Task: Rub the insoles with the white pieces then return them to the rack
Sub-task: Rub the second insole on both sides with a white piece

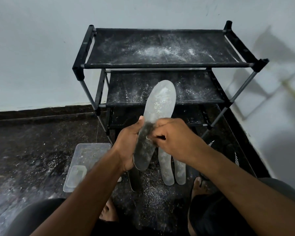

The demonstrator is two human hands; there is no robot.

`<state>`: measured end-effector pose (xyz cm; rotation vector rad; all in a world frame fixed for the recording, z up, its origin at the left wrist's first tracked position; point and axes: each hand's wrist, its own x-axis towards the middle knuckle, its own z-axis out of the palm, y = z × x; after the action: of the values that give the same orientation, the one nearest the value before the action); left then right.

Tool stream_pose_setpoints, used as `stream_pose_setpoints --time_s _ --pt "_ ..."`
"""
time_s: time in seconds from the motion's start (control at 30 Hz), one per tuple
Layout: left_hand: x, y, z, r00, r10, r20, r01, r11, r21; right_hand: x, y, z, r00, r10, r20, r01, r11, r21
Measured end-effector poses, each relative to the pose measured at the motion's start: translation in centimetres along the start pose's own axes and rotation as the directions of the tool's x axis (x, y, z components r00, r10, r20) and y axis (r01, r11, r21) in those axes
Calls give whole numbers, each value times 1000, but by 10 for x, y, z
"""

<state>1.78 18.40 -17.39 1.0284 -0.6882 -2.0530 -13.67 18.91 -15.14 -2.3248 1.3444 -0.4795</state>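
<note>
Standing against a pale wall: a black three-shelf rack (162, 48), every shelf dusted with white powder, none holding an insole. Spreading out in front of the rack: a dark speckled floor (32, 150), also scattered with white crumbs.

Lying on the floor in front of the rack, to its left: a clear plastic container (85, 160) with a smaller clear tub inside it. Lying on the floor directly in front of the rack: two whitened insoles (167, 167) side by side, plus the edge of a darker one peeking out beneath the hands.

Being held up in front of the rack's lower shelves: the insole (157, 106) in work, toe end pointing toward the rack and already coated white, heel end nearer the person and mostly dark grey.

Gripping that heel end from the left: the left hand (126, 145), fingers wrapped underneath and thumb pressed along the edge. Pressing on the insole's middle from the right: the right hand (175, 140), fingers curled and pinching a white piece (148, 138), only a sliver of it showing.

Judging the step in hand: rubbing, roughly half done on this insole. Doing it well probably means bracing the insole firmly from behind, keeping the white piece flat against the surface, working in short overlapping strokes toward the dark heel, and easing pressure so the small piece is not crumbling or slipping out.
</note>
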Motion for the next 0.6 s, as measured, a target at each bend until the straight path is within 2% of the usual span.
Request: stream_pose_setpoints --time_s 0.07,0.17,0.2,0.27,0.37,0.4,0.43,0.53,0.6 --pt "-1 0 2 1000 2 0 -2 999 32 0 3 -9 1000 26 17 -27 998 52" --pt "-2 -5 8 1000 0 7 -1 991 131 6 11 -18 970 80 -230 -66 996 67" --pt "-2 -5 9 1000 -5 13 3 990 141 8 10 -18 959 97 -267 -79 994 78" --pt "-3 -4 11 999 -20 34 16 992 124 8 7 -14 971 118 -207 -102 991 84" --pt "-4 -1 8 998 -35 42 33 998 44 -1 6 -6 998 65 18 -67 992 111" --pt "-5 0 8 999 -33 40 32 999 25 -2 6 -5 998 38 55 -43 994 99" --pt "-4 0 7 999 -31 41 30 999 10 -2 8 -6 999 20 39 -23 997 74" --pt "-2 0 10 998 -38 48 39 999 -17 4 12 -10 982 41 -183 -36 999 28" --pt "-1 0 8 998 -45 49 46 999 -18 5 8 -8 985 50 -168 -44 998 39"
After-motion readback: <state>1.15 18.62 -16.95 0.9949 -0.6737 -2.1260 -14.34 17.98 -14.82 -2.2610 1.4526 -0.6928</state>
